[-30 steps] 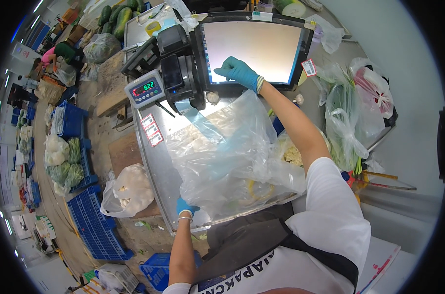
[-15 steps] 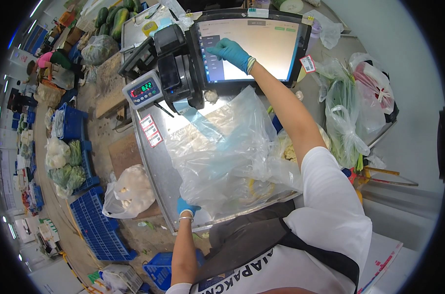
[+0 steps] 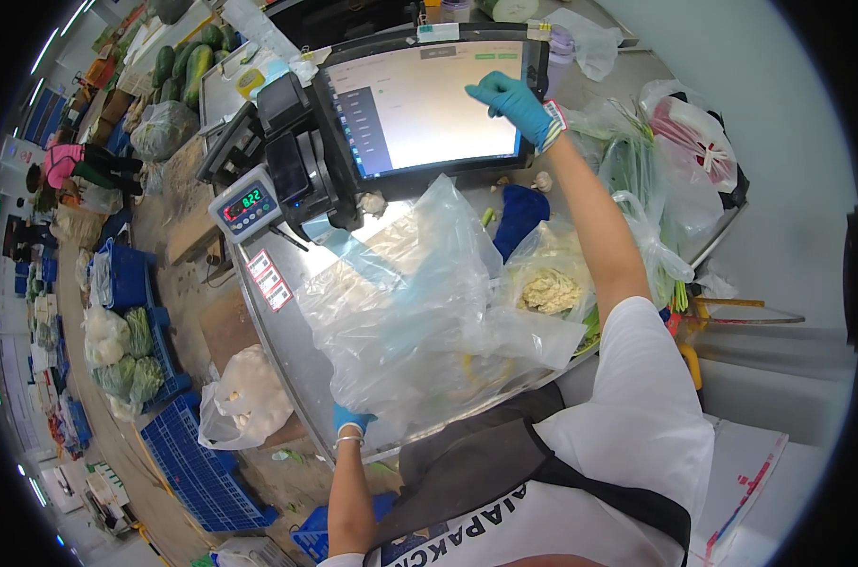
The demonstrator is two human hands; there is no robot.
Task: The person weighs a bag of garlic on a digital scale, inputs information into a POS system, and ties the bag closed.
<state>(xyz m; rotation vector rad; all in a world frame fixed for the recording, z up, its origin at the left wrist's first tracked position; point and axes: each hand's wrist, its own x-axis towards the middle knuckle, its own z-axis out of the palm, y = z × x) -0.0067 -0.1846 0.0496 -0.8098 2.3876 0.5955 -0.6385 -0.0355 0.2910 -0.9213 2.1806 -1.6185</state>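
My right hand (image 3: 514,107), in a blue glove, hovers over the right part of a lit touchscreen monitor (image 3: 429,118). Its index finger is stretched out to the left and nothing is in it; contact with the glass cannot be made out. My left hand (image 3: 352,417), gloved too, is at the near left edge of the metal table (image 3: 304,392), against the corner of a large clear plastic bag (image 3: 400,321). Its fingers are mostly hidden there. The bag lies spread across the tabletop, with a pale blue band of print.
Left of the monitor stand a black printer (image 3: 301,175) and a scale display (image 3: 244,203). Bagged yellowish vegetables (image 3: 552,291), a dark blue cloth (image 3: 521,219) and bagged green onions (image 3: 632,180) lie to the right. A bag of white bulbs (image 3: 249,397) and blue pallets (image 3: 197,463) are at left.
My right hand has moved from the screen's left side to its right side. The view has shifted, uncovering more of the blue cloth and the yellowish vegetables. My left hand stays by the bag's corner.
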